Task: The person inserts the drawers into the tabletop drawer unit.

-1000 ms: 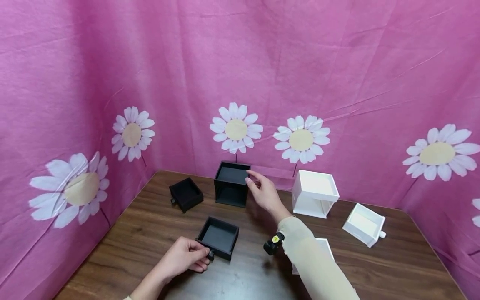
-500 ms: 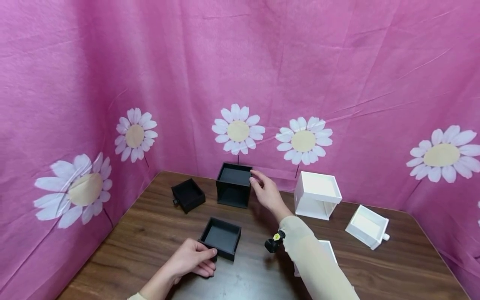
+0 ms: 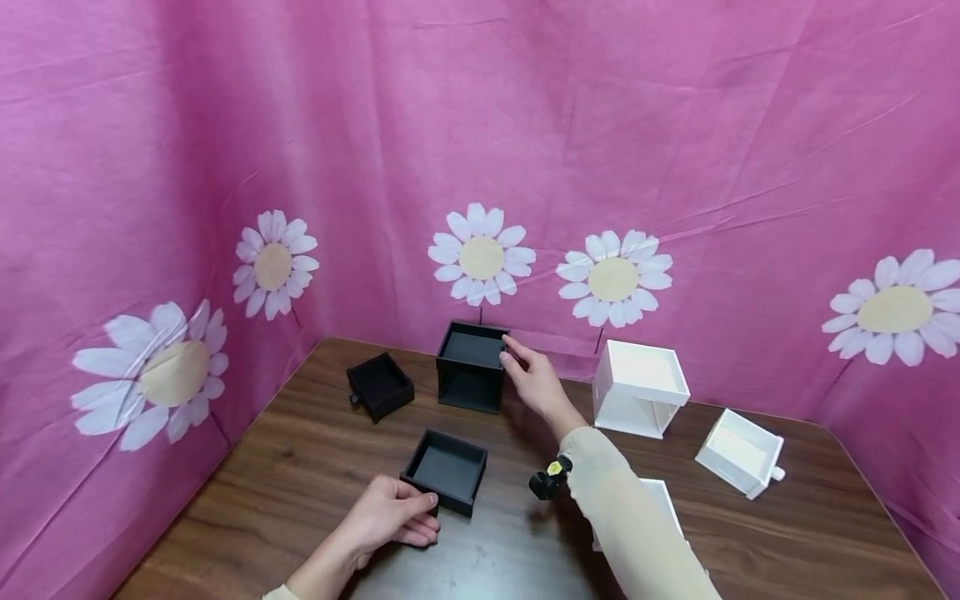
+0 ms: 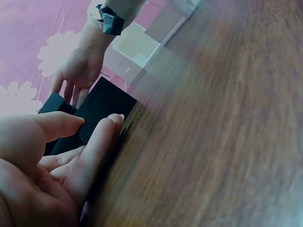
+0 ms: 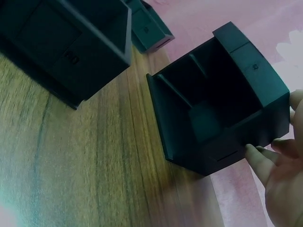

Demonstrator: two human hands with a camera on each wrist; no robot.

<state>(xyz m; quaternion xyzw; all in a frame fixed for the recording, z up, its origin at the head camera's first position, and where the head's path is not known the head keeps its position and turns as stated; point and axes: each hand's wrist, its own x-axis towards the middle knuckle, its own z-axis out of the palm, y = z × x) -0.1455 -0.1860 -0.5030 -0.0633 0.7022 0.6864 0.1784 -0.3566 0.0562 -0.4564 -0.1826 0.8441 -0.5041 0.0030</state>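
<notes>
My left hand (image 3: 393,514) pinches the front knob of a shallow black drawer (image 3: 447,469), which lies in the middle of the table. In the left wrist view, thumb and fingers (image 4: 102,142) cover most of that knob. Behind the drawer stands a black box frame (image 3: 471,387), its front open and its top recessed. My right hand (image 3: 538,387) touches the right side of this frame near the top edge. The right wrist view shows fairly straight fingers (image 5: 259,163) against the frame's side wall, and ridges inside its cavity.
A second black drawer (image 3: 381,387) lies at the back left. To the right stand a white box frame (image 3: 637,387) and a white drawer (image 3: 740,450). Another white piece (image 3: 660,500) is partly hidden by my right sleeve. A pink flowered cloth (image 3: 390,167) hangs behind the wooden table (image 3: 300,467).
My left hand has moved slightly right, and its thumb now covers the drawer's knob. The right hand stays at the black frame. The whole head view has shifted a little.
</notes>
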